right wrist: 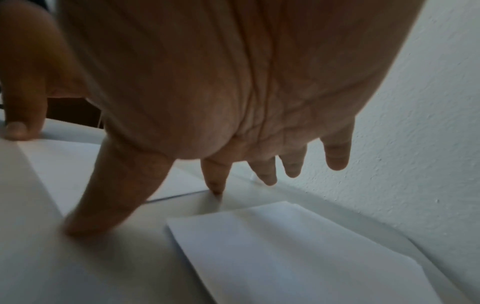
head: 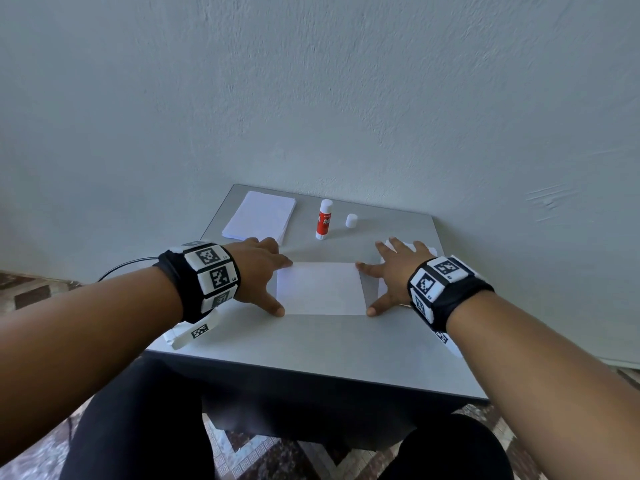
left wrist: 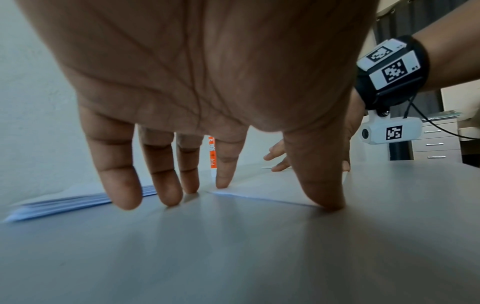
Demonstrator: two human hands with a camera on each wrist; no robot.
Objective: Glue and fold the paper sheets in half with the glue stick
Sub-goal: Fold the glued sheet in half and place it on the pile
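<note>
A white paper sheet (head: 320, 288) lies flat in the middle of the grey table (head: 311, 344). My left hand (head: 273, 285) is spread at its left edge: the thumb tip (left wrist: 330, 203) presses the near corner and the index fingertip (left wrist: 223, 183) touches the far corner. My right hand (head: 372, 288) mirrors this on the right edge, thumb (right wrist: 103, 205) on the near corner and index finger (right wrist: 215, 185) at the far one. The red glue stick (head: 324, 219) stands upright behind the sheet, with its white cap (head: 350, 220) set apart to its right.
A stack of white sheets (head: 259, 220) lies at the table's back left, just beyond my left fingers. More white paper (right wrist: 298, 246) lies under and beyond my right hand. A wall (head: 346, 98) rises straight behind the table. My legs are under its front edge.
</note>
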